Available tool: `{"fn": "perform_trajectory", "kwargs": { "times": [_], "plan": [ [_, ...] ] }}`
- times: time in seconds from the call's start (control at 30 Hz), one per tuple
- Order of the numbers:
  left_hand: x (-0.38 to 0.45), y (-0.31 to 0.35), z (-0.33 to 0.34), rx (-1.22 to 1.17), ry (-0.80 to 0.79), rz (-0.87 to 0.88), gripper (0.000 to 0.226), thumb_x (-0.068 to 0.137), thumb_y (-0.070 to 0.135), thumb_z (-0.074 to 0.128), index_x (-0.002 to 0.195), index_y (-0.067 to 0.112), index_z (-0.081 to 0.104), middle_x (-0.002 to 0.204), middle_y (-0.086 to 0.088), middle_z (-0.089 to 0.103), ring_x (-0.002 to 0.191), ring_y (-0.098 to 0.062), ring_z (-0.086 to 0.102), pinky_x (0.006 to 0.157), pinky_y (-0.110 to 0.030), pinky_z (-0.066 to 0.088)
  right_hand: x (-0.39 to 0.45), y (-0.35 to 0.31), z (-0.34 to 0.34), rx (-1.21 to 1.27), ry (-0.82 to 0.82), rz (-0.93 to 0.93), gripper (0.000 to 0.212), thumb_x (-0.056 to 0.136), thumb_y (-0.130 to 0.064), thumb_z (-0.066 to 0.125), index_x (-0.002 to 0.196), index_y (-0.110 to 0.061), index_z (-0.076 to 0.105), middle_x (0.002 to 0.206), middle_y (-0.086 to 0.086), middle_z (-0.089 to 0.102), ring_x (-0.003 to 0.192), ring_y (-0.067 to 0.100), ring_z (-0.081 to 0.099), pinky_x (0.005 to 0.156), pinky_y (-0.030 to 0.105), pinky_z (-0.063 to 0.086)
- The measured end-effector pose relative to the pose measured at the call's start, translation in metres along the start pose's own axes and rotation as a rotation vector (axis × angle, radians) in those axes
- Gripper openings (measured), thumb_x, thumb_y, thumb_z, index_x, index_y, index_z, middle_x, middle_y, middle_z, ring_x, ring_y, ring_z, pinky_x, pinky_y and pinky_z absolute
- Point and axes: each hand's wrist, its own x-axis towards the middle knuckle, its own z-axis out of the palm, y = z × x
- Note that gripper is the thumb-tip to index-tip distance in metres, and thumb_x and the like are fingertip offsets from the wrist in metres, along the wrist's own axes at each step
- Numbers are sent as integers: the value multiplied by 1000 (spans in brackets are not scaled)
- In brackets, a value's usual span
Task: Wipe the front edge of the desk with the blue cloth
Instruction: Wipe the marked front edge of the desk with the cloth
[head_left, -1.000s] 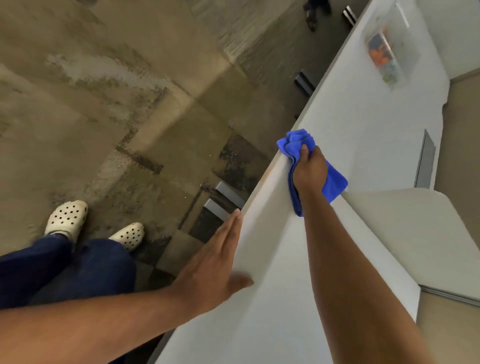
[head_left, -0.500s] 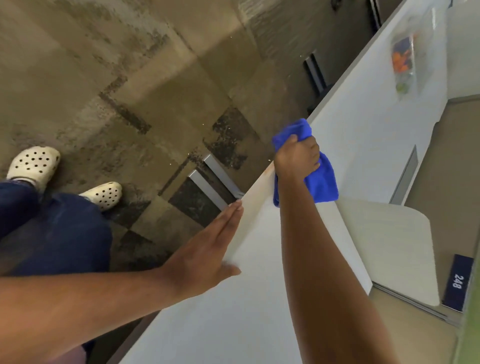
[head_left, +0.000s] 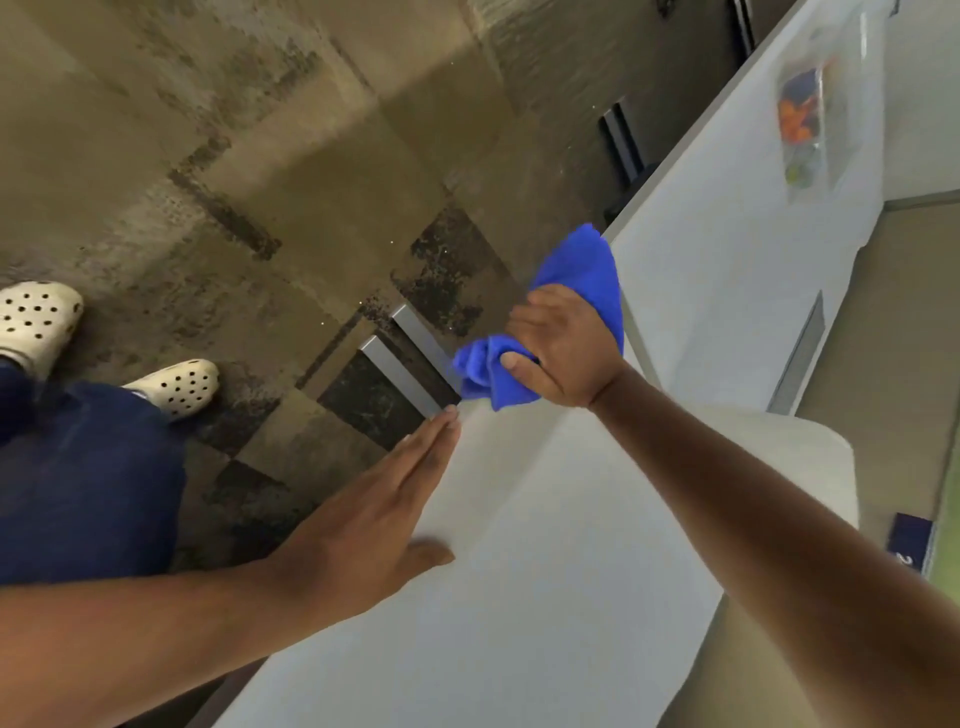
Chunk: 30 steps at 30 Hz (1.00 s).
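My right hand (head_left: 563, 348) was fisted, thumb forward, clamped on cloth (head_left: 587, 270); forearm ran diagonally up from lower right. My left hand (head_left: 374, 512) lay flat, fingers straight together, thumb splayed.

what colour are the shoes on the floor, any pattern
Cream-white shoes dotted with dark round holes, seen in the head view.

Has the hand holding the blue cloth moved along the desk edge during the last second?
Yes. The right hand with the blue cloth has slid back along the desk edge toward the flat left hand, closing the gap.
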Motion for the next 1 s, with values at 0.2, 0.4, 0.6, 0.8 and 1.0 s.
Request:
{"fn": "perform_trajectory", "kwargs": {
  "times": [0.2, 0.4, 0.6, 0.8, 1.0],
  "plan": [
    [1, 6, -7, -51, -51, -13, 114, 92, 57, 65, 160, 25, -20, 167, 18, -27, 155, -1, -10, 124, -22, 4, 10, 8, -3, 29, 155, 451, 31, 94, -32, 48, 68, -16, 51, 65, 12, 57, 67, 34, 54, 75, 39, 34],
    [-2, 5, -3, 106, -14, -14, 113, 91, 65, 56, 161, 16, -18, 171, -5, -10, 156, -15, 5, 124, -35, 15, -20, -74, 14, 253, 123, 439, 39, 102, -31, 44, 93, -7, 72, 94, 6, 72, 97, 23, 62, 121, 37, 31],
    [-1, 7, -7, 24, -44, -18, 110, 95, 56, 61, 160, 19, -20, 168, 9, -27, 155, -4, -14, 124, -26, -2, -9, -30, 10, 235, 194, 649, 38, 104, -34, 42, 112, -10, 70, 122, 6, 69, 132, 28, 56, 128, 54, 19],
    [2, 9, -8, 55, -57, -12, 111, 94, 55, 64, 162, 15, -13, 171, 4, -20, 156, -4, -14, 124, -19, -5, -24, -107, 9, 539, 265, 854, 49, 112, -32, 34, 160, -25, 36, 171, -3, 30, 163, 16, 9, 133, 49, 2],
    [1, 10, -9, 43, -35, -35, 111, 92, 55, 67, 163, 16, -9, 170, 6, -15, 155, -1, -12, 119, -10, -13, -43, -87, 5, 528, 345, 1041, 61, 109, -39, 43, 164, -18, 24, 174, -5, 18, 161, 12, 18, 131, 37, 23]
  ]
}}
